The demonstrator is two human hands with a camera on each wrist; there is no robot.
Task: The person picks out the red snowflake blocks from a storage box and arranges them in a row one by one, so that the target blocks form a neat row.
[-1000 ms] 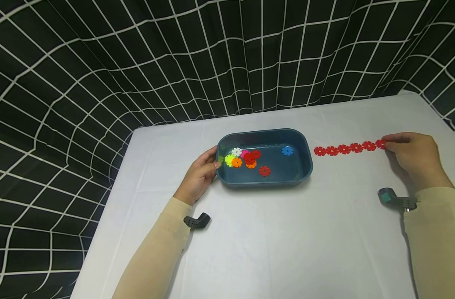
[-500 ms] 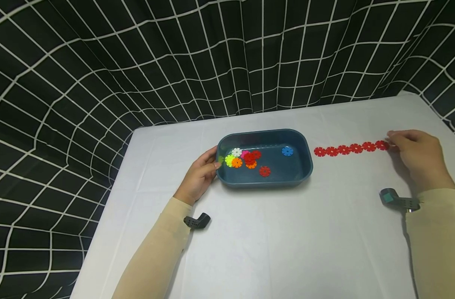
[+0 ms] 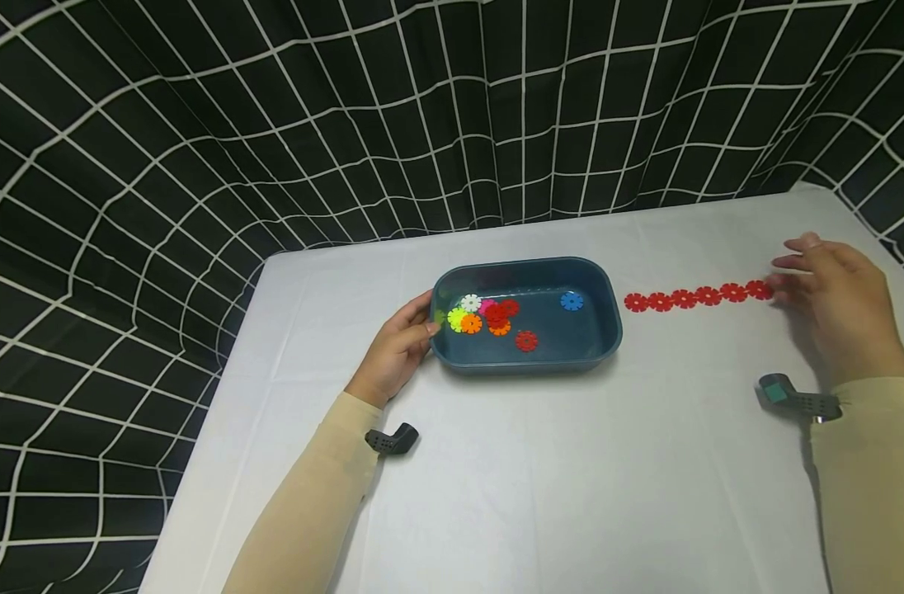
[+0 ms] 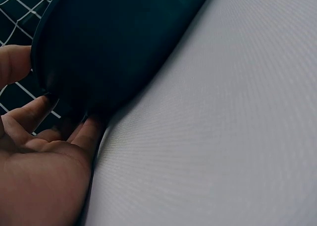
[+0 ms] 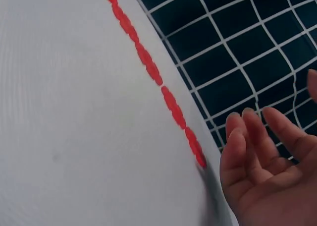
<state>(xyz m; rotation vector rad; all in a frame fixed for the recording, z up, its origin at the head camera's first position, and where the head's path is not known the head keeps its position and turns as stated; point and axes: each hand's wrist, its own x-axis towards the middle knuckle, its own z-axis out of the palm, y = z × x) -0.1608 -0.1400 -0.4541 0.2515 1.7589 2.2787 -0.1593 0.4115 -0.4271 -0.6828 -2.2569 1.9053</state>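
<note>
My left hand (image 3: pixel 393 351) holds the left end of a dark blue-green plastic basin (image 3: pixel 529 366), thumb at the rim and fingers against the outer wall. In the left wrist view those fingers (image 4: pixel 89 134) touch the underside near the table. Several red notched snowflake discs (image 3: pixel 684 298) lie flat in a row right of the basin, edge to edge. By the row's right end hovers my right hand (image 3: pixel 845 309), holding nothing, its fingers loosely spread. The right wrist view shows the red row (image 5: pixel 148 62) apart from the right hand (image 5: pixel 272 171).
Inside the basin lie a blue disc (image 3: pixel 572 300), a white disc (image 3: pixel 470 304), an orange disc (image 3: pixel 470 323), a lone red disc (image 3: pixel 526 341) and several overlapping others. A white cloth covers the table (image 3: pixel 571 478). Black curtains (image 3: pixel 422 124) with white grid lines hang behind and at the sides.
My right hand has let go of the rightmost red disc, lifted slightly away to the right and spread its fingers. The left hand and basin stay put.
</note>
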